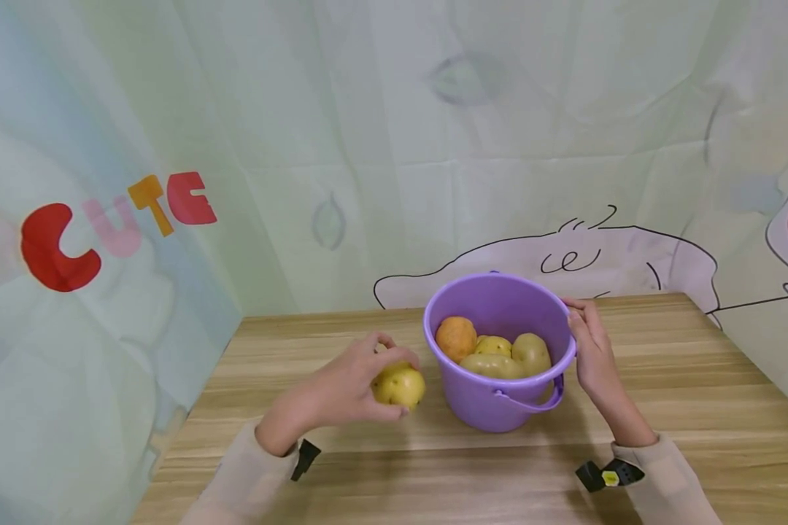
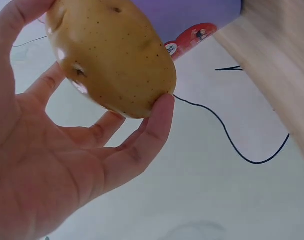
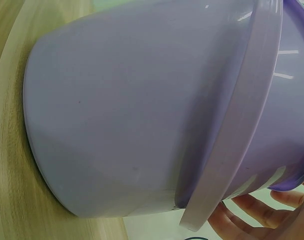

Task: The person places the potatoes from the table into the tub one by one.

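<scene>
My left hand (image 1: pixel 348 386) holds a yellow potato (image 1: pixel 400 386) between thumb and fingers, just left of a purple bucket (image 1: pixel 486 405). The left wrist view shows the potato (image 2: pixel 112 55) close up, smooth and speckled, with fingertips at both ends. On the bucket's right side, my right hand (image 1: pixel 594 354) grips the rim. In the right wrist view the bucket wall (image 3: pixel 117 110) fills most of the picture, and the fingers (image 3: pixel 256 210) reach behind the rim. Inside the bucket lie a long potato (image 1: pixel 492 366), a brownish potato (image 1: pixel 532 354), a yellow potato (image 1: pixel 494 345) and a round orange-brown item (image 1: pixel 456 337).
The bucket stands on a wood-grain table (image 1: pixel 368 481). Its handle (image 1: pixel 538 406) hangs down at the front. A pale printed curtain (image 1: pixel 341 146) rises behind the table's back edge and along the left side.
</scene>
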### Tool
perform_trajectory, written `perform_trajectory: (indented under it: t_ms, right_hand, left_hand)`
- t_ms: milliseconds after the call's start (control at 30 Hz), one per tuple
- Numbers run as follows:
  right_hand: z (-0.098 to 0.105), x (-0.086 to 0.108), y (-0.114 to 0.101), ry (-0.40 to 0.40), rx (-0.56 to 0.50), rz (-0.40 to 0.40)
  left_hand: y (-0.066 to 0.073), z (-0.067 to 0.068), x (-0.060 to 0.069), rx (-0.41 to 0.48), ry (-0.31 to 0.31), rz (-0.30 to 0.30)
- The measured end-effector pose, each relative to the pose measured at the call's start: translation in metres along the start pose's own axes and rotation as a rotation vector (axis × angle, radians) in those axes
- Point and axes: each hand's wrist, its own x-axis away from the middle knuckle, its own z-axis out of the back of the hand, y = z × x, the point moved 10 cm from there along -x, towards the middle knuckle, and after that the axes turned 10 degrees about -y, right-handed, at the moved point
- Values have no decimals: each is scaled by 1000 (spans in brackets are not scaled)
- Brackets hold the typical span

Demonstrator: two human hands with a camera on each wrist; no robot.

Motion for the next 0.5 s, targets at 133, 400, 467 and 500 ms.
perform_trajectory:
  t_ms: [133,400,467,500]
  right_hand:
    - [0,0,0,1,2,-3]
    - [0,0,0,1,-1,-2]
    - [0,0,1,2,6,-6]
    - [0,0,1,4,10,-8]
  left_hand:
    - [3,7,1,10,17,-12]
    - [12,20,-3,-15,40,-43]
    - [15,23,-4,-21,42,-55]
    - [17,25,-5,-24,42,-59]
